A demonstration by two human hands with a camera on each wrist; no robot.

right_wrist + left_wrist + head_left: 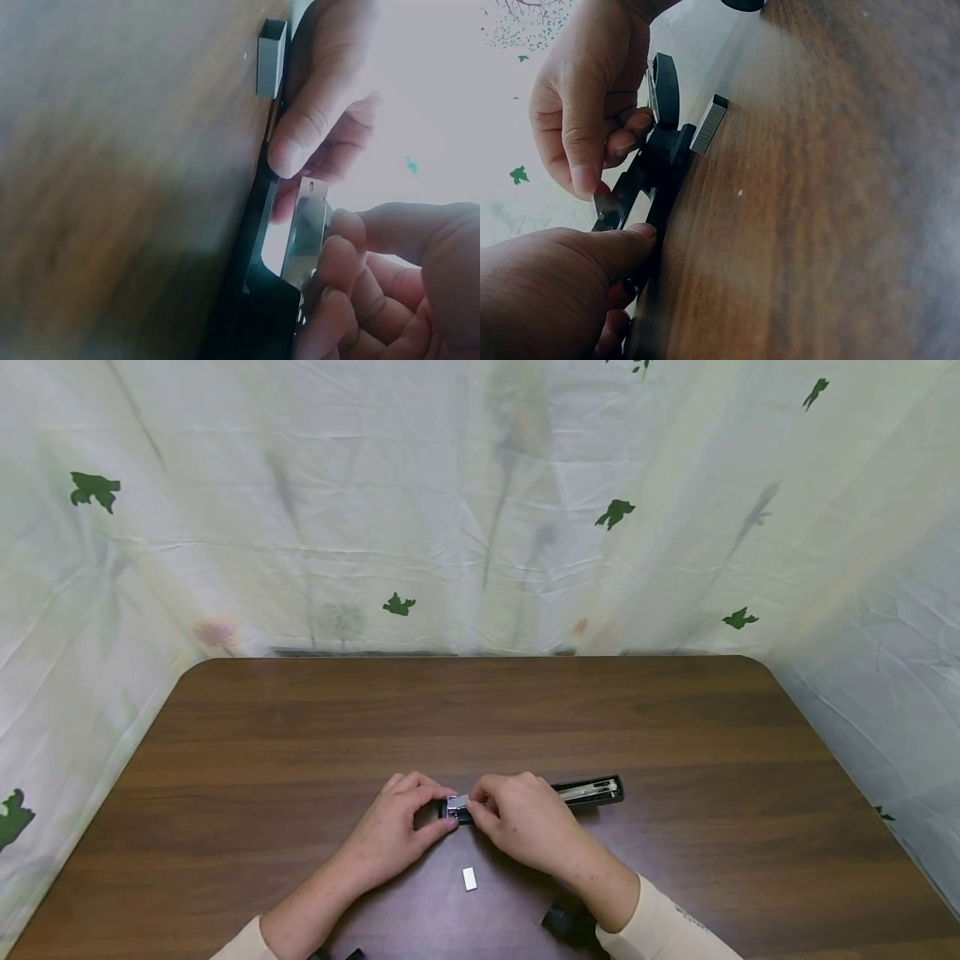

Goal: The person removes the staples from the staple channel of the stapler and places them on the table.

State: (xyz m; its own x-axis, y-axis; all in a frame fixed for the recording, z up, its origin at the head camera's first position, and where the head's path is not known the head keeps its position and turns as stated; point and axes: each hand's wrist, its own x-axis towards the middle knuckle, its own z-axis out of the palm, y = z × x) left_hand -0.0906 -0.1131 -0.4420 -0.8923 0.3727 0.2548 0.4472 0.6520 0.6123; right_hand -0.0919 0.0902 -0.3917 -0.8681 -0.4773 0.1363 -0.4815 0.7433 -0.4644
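Note:
A black stapler (588,792) lies unfolded on the table, its top arm swung back to the right. My left hand (397,827) grips its front end between thumb and fingers. With curled fingers, my right hand (525,818) pinches at the stapler's metal magazine (305,232); whether a staple strip is between the fingertips I cannot tell. Closer to me, a short strip of staples (469,878) rests on the wood. In the left wrist view this staple strip (709,127) stands beside the stapler body (660,161). My right fingers hide part of the magazine.
A dark object (566,922) sits by my right forearm, partly covered by the sleeve. Another small black thing (355,955) shows at the bottom edge of the head view. A pale printed curtain (450,510) hangs behind the brown table (300,718).

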